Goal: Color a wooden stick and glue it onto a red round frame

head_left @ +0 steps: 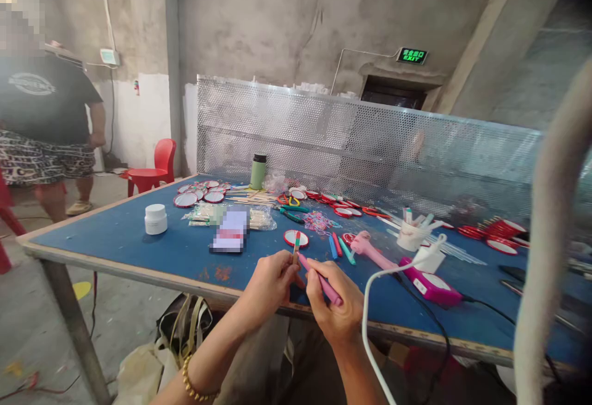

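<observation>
My left hand (272, 278), at the front edge of the blue table, is closed around a flat wooden stick (296, 258) whose upper end is coloured red and green. My right hand (337, 300) grips a pink-purple marker pen (327, 285) like a writing tool, its tip beside the stick; whether they touch I cannot tell. Just behind the stick lies a round white disc with a red rim (289, 237). To its right are a blue marker (333, 247), a red marker (337, 243) and a teal marker (348, 251).
A phone (230, 232) and white jar (156, 219) stand left. A pink handheld tool (374, 252), magenta box (432, 285) and white cable (365, 312) are right. Behind are pliers (291, 214), sticks (252, 198) and a green bottle (258, 172). A person (44, 103) stands far left.
</observation>
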